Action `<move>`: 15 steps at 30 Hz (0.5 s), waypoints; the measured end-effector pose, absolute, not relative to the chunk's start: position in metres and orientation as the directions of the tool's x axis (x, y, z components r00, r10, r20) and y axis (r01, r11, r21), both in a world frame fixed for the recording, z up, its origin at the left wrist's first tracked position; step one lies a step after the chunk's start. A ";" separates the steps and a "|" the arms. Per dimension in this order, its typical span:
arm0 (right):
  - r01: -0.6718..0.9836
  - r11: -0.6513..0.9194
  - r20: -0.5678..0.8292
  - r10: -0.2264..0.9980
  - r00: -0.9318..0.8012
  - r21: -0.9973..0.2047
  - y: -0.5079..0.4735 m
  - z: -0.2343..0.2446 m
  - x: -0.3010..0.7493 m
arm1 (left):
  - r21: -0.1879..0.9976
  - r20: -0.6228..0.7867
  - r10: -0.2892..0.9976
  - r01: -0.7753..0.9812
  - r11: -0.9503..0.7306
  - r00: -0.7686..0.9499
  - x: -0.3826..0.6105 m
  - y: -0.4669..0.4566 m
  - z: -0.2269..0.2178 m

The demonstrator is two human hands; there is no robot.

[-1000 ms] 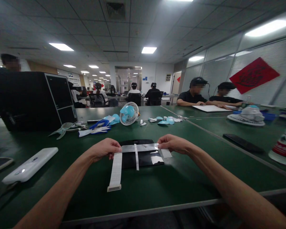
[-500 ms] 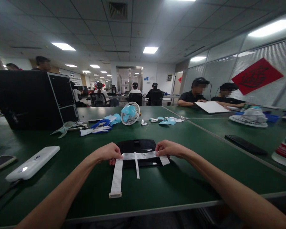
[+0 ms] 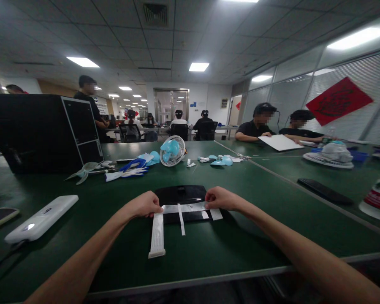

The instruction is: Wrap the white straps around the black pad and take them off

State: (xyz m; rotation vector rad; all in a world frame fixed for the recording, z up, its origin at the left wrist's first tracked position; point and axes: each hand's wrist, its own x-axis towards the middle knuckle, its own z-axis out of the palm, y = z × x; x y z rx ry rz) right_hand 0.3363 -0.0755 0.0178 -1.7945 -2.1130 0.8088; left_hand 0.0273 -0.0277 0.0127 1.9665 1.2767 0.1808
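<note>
Between my two hands runs a white flat ribbon cable, stretched across a glossy black panel on the green table. My left hand pinches the cable at its left bend, from which one end with a connector hangs toward me. At the right bend, my right hand also pinches it, and the short other end slants down past the panel's edge. A narrow white strip crosses the cable near its middle and dangles below it.
A white power bank and a phone lie at left, by a large black computer case. Ahead are blue-white gloves and a small fan. At right are a black phone and a bottle. People sit beyond.
The cable's connector end has swung slightly right and up; both hands keep their pinch. In the background, a standing person has moved right from behind the computer case.
</note>
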 end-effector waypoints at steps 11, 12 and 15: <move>0.885 0.190 -0.081 0.966 -0.245 -0.424 -0.082 0.020 0.333 | 0.539 -0.037 0.752 0.646 -0.540 0.659 0.032 -0.038 0.015; 0.876 0.211 -0.077 0.960 -0.270 -0.433 -0.083 0.020 0.332 | 0.531 -0.005 0.699 0.594 -0.605 0.716 0.034 -0.040 0.015; 0.858 0.249 -0.077 0.946 -0.315 -0.450 -0.085 0.021 0.329 | 0.450 0.030 0.573 0.501 -0.740 0.819 0.040 -0.045 0.015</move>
